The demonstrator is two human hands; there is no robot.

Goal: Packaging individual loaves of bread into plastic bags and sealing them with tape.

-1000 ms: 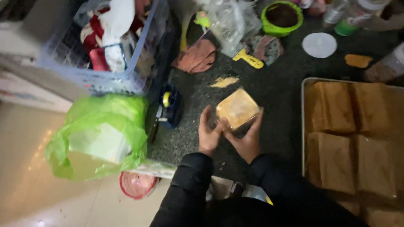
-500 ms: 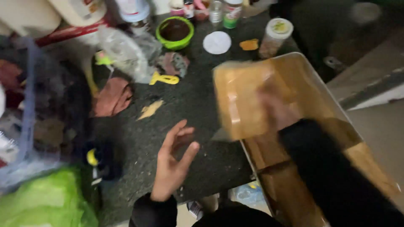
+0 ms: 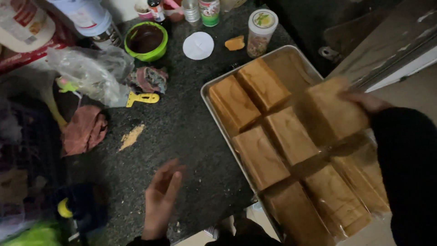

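My right hand [image 3: 366,102] grips a wrapped brown loaf [image 3: 334,111] and holds it over the right side of a metal tray [image 3: 214,111]. Several more wrapped brown loaves [image 3: 259,157] lie in rows in that tray. My left hand [image 3: 160,196] hovers open above the dark speckled counter [image 3: 191,123], fingers spread, holding nothing. My right forearm wears a dark sleeve.
At the back stand a green bowl [image 3: 146,41], a white lid [image 3: 198,45], a spice jar [image 3: 260,32] and bottles. A clear plastic bag [image 3: 88,73], a yellow scraper [image 3: 142,98], a reddish cloth [image 3: 84,130] and a crumb patch [image 3: 131,136] lie left.
Both hands held the loaf a second ago. The left hand let go, and the right hand carried the loaf rightwards over the tray. The view swung right.
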